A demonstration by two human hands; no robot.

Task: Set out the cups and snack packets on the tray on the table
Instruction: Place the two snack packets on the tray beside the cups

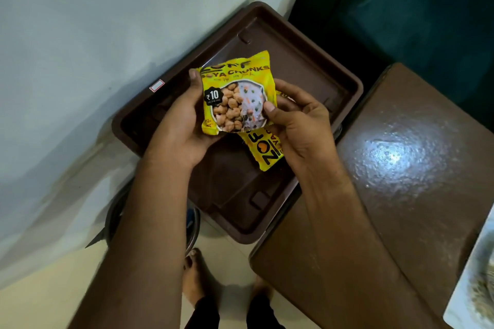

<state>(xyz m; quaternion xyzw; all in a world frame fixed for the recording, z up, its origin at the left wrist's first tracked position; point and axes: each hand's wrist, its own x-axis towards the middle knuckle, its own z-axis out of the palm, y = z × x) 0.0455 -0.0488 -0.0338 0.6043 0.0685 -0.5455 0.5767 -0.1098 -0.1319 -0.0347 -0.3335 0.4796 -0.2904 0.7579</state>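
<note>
A person is standing over a brown tray (307, 61) and holding two yellow snack packets above it. The left hand (179, 125) is gripping the upper packet (235, 91) by its left edge, thumb on the top corner, keeping its printed front facing up. The right hand (296, 125) is pinching that packet's lower right corner while also clutching the second packet (266, 149) beneath it, probably to separate the two. The tray is lying beside a brown table (401, 155), against a pale wall (80, 35). No cups are showing.
</note>
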